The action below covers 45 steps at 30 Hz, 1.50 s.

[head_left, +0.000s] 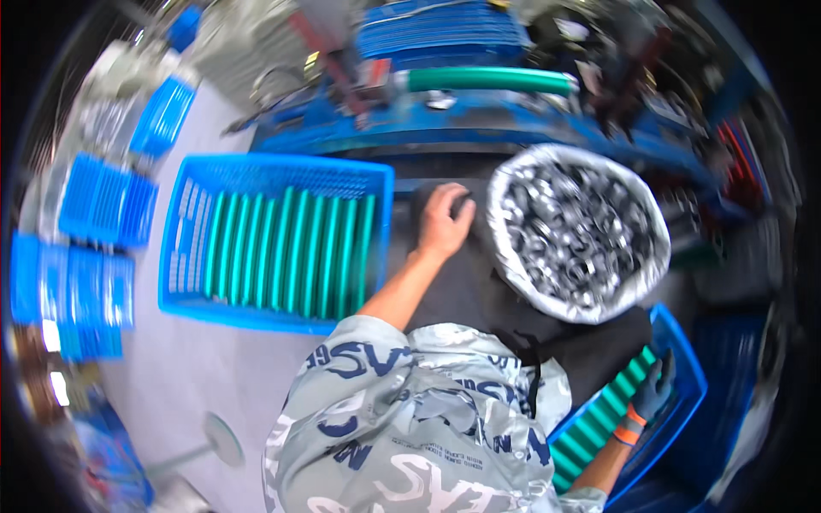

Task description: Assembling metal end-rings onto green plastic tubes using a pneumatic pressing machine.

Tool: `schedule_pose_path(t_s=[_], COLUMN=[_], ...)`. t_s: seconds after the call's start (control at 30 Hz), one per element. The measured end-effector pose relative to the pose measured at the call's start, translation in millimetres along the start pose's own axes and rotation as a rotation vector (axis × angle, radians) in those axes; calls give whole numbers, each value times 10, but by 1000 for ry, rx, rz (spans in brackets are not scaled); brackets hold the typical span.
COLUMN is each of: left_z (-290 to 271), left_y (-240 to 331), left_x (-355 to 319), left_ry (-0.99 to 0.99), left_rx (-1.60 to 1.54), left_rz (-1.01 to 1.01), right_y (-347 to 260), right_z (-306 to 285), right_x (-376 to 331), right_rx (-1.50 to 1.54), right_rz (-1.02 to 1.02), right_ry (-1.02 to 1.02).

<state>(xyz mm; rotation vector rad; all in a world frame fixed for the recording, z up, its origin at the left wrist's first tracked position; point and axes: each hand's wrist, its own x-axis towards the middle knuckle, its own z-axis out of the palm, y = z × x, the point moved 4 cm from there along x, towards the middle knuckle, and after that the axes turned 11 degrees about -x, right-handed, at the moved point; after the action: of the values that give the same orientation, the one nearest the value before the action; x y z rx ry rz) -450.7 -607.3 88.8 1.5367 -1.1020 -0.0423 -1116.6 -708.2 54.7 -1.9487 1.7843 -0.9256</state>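
Note:
My bare left hand [444,224] is over my dark-trousered knee, between a blue basket and a lined tub. Its fingers curl toward the thumb around a small dark patch, which I cannot make out. My right hand [654,392], in a grey glove with an orange cuff, reaches into a blue crate [697,376] at the lower right. It touches the ends of green tubes [599,423] lying there; its fingers are largely hidden. More green tubes [295,252] lie side by side in the left blue basket [278,318]. Many shiny metal rings [581,231] fill the tub [511,256].
Ahead, a blue machine bench [479,120] carries a horizontal green tube [487,80] between its end fittings. Stacked blue baskets [107,201] stand at the left on a pale floor [205,376]. A round disc on a rod [222,438] is at the lower left.

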Motion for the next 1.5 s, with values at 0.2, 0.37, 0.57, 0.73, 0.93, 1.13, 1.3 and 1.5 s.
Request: schedule_pose_path(t_s=[0.2,0.37,0.57,0.73,0.93,1.13,1.3,1.5], left_z=[-1811,-4142,-5139,-5154,-4993,-4575,-3912,-2560], left_y=[-1168,-2329,-2774,-2688,-2282,-2070,-1880,-901], left_x=[-425,-1047,-1463,-1324,-1219,-1134,-1486,-1132], left_ry=[297,446,380,278,299,265,265,242], left_rx=[286,989,826,754,836,851,846,588], left_rz=[-88,-559,-1121,-1261,-1170,-1110,-979,-750], right_y=[-3023,-2942,-2800,-2850,-2578,-2544,-2221,-1955], right_z=[2332,3410,3650,3724,3667,3437,3247,2664], right_x=[420,349,431,402,521,609,669,536], right_rx=[44,-655,-794,-500,-205,-422,-204,-159], right_rz=[-554,-714,-657,-667,-672,-636,-516,-463], right_ry=[-371,-383,-393,-355,-371,-322,-343,-402])
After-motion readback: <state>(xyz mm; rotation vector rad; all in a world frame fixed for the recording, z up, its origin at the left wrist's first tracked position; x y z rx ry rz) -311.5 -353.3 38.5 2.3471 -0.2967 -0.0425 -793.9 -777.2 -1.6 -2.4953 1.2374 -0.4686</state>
